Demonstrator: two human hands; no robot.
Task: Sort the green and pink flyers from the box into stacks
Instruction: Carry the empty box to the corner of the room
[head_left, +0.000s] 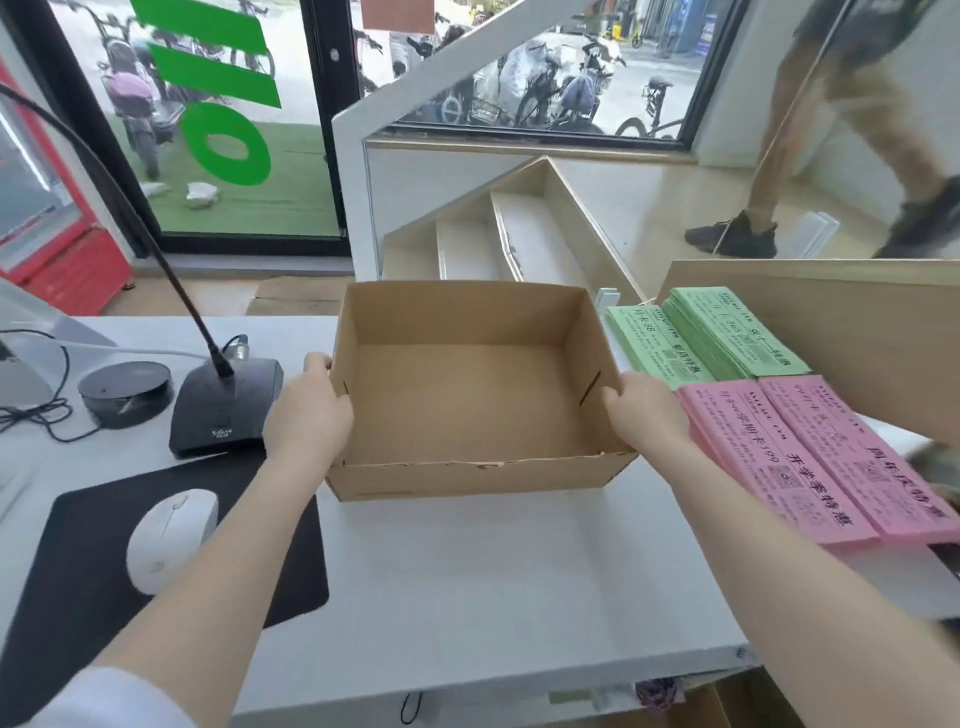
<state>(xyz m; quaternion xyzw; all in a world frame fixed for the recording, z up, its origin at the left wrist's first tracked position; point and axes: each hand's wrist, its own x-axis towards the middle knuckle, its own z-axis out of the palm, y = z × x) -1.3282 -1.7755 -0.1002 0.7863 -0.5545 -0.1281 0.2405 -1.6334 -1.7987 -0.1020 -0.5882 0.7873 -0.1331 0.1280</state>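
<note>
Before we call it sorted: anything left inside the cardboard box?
The cardboard box shows only bare brown floor and walls, no flyers. The near wall hides a thin strip of floor behind it.

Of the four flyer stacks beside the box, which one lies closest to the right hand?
The left pink stack, right beside the right hand. The other pink stack lies farther right, and both green stacks sit behind.

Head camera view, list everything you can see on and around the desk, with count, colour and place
cardboard box: one, brown, empty, desk centre
green flyers: two stacks, right of box, far side
pink flyers: two stacks, right of box, near side
desk: one, white
microphone: one, black, left of box
mouse: one, white, on black mouse pad
left hand: grips box's left wall
right hand: grips box's right wall
</note>
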